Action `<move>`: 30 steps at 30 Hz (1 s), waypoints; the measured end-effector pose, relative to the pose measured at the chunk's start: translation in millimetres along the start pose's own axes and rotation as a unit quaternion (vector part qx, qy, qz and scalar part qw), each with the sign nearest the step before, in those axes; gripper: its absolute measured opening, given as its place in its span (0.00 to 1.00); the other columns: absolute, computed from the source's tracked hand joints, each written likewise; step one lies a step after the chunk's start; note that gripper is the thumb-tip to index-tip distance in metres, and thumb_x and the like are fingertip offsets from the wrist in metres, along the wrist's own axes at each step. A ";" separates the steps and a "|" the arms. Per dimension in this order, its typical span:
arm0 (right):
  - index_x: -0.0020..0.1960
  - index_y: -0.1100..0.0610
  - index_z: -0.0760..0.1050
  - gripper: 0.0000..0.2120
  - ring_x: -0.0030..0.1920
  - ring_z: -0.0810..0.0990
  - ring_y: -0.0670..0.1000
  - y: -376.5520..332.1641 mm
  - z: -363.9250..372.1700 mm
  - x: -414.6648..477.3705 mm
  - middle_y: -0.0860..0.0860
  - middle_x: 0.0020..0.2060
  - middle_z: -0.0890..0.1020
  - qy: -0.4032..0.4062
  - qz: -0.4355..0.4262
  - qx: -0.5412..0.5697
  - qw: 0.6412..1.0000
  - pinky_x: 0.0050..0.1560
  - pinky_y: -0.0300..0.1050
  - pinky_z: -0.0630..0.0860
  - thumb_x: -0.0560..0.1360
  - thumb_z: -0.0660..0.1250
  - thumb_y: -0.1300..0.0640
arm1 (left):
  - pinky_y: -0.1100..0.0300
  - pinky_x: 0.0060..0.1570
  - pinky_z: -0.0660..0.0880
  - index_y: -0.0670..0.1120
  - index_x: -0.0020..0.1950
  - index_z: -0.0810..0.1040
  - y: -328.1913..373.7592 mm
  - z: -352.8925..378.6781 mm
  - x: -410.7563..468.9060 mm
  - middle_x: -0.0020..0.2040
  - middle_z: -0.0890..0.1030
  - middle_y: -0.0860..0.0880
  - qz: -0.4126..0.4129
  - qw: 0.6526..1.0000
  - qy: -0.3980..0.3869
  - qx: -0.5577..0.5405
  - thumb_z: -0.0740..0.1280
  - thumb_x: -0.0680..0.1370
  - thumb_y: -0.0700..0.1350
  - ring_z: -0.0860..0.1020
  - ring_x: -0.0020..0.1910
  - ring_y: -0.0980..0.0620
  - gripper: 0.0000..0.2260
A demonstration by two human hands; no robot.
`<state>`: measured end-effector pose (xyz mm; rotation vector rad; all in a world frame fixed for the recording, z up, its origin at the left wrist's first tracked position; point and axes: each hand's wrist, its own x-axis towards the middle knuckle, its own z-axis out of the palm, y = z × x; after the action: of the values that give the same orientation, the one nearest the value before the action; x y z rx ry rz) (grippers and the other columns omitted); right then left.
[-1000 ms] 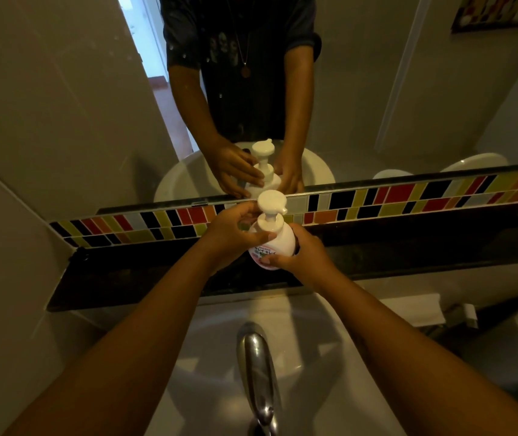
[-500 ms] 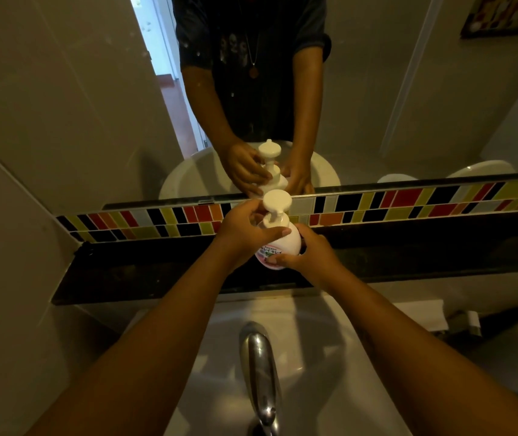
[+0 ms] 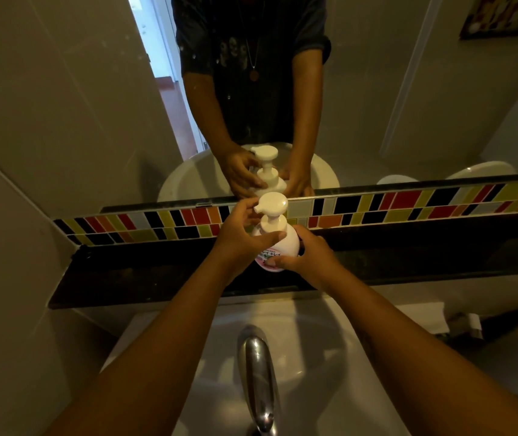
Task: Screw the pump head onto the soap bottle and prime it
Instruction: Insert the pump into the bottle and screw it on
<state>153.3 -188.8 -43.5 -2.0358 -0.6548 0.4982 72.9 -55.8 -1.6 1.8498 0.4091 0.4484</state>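
Left hand (image 3: 238,237) grips pump head (image 3: 271,206); right hand (image 3: 311,256) grips soap bottle (image 3: 279,250).

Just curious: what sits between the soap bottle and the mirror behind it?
In the head view, a strip of coloured mosaic tiles runs between the soap bottle and the mirror.

A dark ledge (image 3: 157,278) under the mirror carries the soap bottle (image 3: 278,247).

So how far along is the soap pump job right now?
Done: the pump head sits upright on the soap bottle. In hand: the left hand grips its collar, apparently tightening, while the right hand steadies the bottle on the ledge. Left: priming; the plunger looks unpressed.
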 end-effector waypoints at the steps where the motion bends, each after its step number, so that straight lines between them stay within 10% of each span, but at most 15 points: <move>1: 0.67 0.47 0.67 0.37 0.62 0.75 0.56 -0.1 -0.3 0.3 0.52 0.64 0.76 -0.002 0.000 0.000 1.000 0.61 0.61 0.75 0.62 0.77 0.43 | 0.54 0.54 0.78 0.56 0.63 0.67 -0.6 -1.0 -0.5 0.62 0.75 0.52 -0.013 1.000 -0.015 -0.013 0.77 0.68 0.43 0.75 0.61 0.50 0.28; 8: 0.67 0.48 0.67 0.35 0.62 0.75 0.56 -1.0 0.1 3.1 0.51 0.64 0.76 -0.004 0.000 -0.003 1.000 0.61 0.60 0.75 0.64 0.77 0.45 | 0.47 0.58 0.76 0.49 0.63 0.68 5.4 15.5 -1.6 0.63 0.76 0.47 -0.022 0.998 0.060 -0.010 0.80 0.64 0.46 0.75 0.60 0.48 0.32; 15: 0.66 0.48 0.67 0.34 0.61 0.76 0.55 1.1 -0.2 4.2 0.52 0.64 0.77 -0.001 -0.003 0.000 1.000 0.60 0.57 0.76 0.64 0.77 0.47 | 0.65 0.49 0.76 0.48 0.64 0.71 0.2 5.3 -1.6 0.63 0.77 0.48 -0.016 1.000 0.015 -0.009 0.77 0.68 0.42 0.76 0.60 0.50 0.27; 30: 0.68 0.49 0.67 0.35 0.62 0.76 0.54 0.3 -3.7 4.4 0.51 0.64 0.76 -0.013 -0.022 -0.001 1.000 0.61 0.56 0.75 0.64 0.76 0.46 | 0.50 0.60 0.75 0.49 0.66 0.69 -5.1 9.2 -0.5 0.66 0.75 0.47 0.013 1.000 0.015 0.014 0.76 0.68 0.41 0.74 0.64 0.48 0.29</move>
<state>159.0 -188.6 -42.3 -2.0152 -0.7140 0.5006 76.7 -62.0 -9.3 1.8796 0.4127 0.4903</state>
